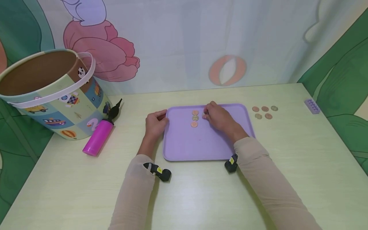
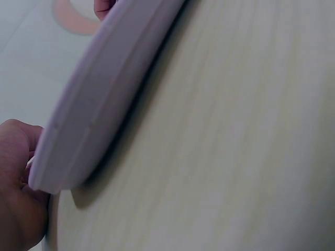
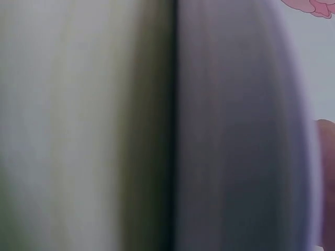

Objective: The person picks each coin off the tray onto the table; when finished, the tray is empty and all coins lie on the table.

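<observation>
Tray flat on table, three coins inside in a column toward the far rim. Left hand grips its left edge, apparently to steady it. Right hand pinches a mostly hidden coin beside the column, fingertip hold probably for fine control. Five more coins lie right of the tray. Bucket at left: brown inner wall shows, floor hidden.

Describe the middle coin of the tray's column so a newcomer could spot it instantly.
Find the purple tray on the pale table. Inside it, left of the right hand, three coins form a column. The middle coin looks duller and greyer than the copper-coloured coins above and below it.
</observation>
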Demonstrator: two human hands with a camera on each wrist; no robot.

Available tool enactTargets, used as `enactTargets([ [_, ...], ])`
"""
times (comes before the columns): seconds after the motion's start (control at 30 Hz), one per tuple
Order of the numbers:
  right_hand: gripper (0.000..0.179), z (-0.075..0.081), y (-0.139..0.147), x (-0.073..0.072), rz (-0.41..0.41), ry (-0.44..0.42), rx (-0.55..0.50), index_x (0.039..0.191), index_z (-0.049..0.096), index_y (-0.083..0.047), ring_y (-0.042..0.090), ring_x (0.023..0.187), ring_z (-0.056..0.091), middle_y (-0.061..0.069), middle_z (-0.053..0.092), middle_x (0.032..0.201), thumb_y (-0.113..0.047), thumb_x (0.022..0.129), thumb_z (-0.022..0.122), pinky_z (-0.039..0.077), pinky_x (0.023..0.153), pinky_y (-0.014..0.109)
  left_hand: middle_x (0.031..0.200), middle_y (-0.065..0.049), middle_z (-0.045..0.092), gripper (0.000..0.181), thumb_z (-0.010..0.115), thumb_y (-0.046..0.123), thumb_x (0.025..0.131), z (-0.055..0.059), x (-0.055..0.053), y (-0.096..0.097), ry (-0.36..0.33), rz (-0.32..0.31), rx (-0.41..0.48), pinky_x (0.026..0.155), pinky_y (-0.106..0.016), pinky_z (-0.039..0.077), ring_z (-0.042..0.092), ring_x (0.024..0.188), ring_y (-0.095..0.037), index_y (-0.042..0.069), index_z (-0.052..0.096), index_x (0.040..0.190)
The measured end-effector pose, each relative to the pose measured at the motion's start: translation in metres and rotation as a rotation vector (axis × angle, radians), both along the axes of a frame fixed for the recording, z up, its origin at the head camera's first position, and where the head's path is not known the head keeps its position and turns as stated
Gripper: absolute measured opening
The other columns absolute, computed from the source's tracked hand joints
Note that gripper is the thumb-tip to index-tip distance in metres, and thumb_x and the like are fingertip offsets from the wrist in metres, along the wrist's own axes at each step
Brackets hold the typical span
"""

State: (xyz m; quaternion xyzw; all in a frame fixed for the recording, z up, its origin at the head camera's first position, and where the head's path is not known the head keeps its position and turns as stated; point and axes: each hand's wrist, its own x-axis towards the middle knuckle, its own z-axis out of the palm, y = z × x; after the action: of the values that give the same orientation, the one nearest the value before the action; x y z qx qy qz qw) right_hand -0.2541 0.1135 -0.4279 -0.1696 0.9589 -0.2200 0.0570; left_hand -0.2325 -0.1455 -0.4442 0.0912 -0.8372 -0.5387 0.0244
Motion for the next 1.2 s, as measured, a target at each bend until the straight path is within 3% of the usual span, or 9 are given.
enactTargets([
  [0.23, 0.023, -0.003, 0.003, -0.001, 0.032, 0.033, -0.071, 0.117, 0.057, -0.003, 0.03, 0.102, 0.06, 0.015, 0.063, 0.112, -0.018, 0.101, 0.062, 0.051, 0.096, 0.047, 0.125, -0.018, 0.071, 0.043, 0.064, 0.003, 0.089, 0.0, 0.0, 0.0, -0.004, 0.001, -0.001, 0.103, -0.038, 0.056, 0.065, 0.115, -0.028, 0.003, 0.067, 0.133],
  [0.37, 0.019, -0.005, 0.007, -0.001, 0.097, 0.077, -0.123, 0.115, 0.063, -0.004, 0.031, 0.106, 0.064, 0.016, 0.069, 0.113, -0.015, 0.099, 0.063, 0.051, 0.099, 0.048, 0.124, -0.019, 0.072, 0.043, 0.064, 0.003, 0.089, -0.001, 0.0, 0.0, 0.005, 0.0, -0.007, 0.102, -0.038, 0.056, 0.066, 0.114, -0.028, 0.003, 0.067, 0.132],
  [0.5, 0.021, -0.008, 0.01, -0.001, 0.129, 0.064, -0.169, 0.115, 0.068, -0.003, 0.031, 0.111, 0.066, 0.016, 0.073, 0.116, -0.016, 0.099, 0.064, 0.051, 0.104, 0.048, 0.125, -0.018, 0.072, 0.044, 0.063, 0.003, 0.089, -0.001, 0.0, -0.001, 0.009, -0.003, -0.013, 0.102, -0.038, 0.056, 0.066, 0.114, -0.028, 0.003, 0.067, 0.132],
  [0.83, 0.029, -0.006, 0.023, 0.004, 0.05, -0.042, -0.305, 0.124, 0.067, 0.002, 0.031, 0.1, 0.064, 0.021, 0.071, 0.109, -0.007, 0.095, 0.067, 0.054, 0.092, 0.044, 0.125, -0.019, 0.072, 0.044, 0.062, 0.004, 0.089, -0.001, -0.001, -0.001, 0.002, -0.005, -0.005, 0.103, -0.038, 0.056, 0.066, 0.114, -0.027, 0.003, 0.067, 0.133],
  [1.07, 0.032, -0.003, 0.034, 0.009, 0.0, -0.027, -0.394, 0.123, 0.07, 0.004, 0.037, 0.112, 0.069, 0.025, 0.072, 0.119, -0.001, 0.091, 0.071, 0.056, 0.102, 0.047, 0.124, -0.018, 0.072, 0.044, 0.062, 0.005, 0.09, -0.002, -0.001, -0.001, -0.006, 0.0, -0.018, 0.102, -0.038, 0.056, 0.065, 0.114, -0.027, 0.004, 0.067, 0.133],
  [1.2, 0.033, -0.003, 0.042, 0.011, -0.028, -0.004, -0.427, 0.121, 0.07, 0.006, 0.039, 0.109, 0.071, 0.027, 0.073, 0.116, -0.001, 0.089, 0.074, 0.057, 0.101, 0.048, 0.125, -0.019, 0.071, 0.044, 0.062, 0.004, 0.089, 0.0, -0.001, 0.0, -0.005, -0.007, -0.014, 0.103, -0.039, 0.056, 0.065, 0.115, -0.028, 0.003, 0.066, 0.133],
])
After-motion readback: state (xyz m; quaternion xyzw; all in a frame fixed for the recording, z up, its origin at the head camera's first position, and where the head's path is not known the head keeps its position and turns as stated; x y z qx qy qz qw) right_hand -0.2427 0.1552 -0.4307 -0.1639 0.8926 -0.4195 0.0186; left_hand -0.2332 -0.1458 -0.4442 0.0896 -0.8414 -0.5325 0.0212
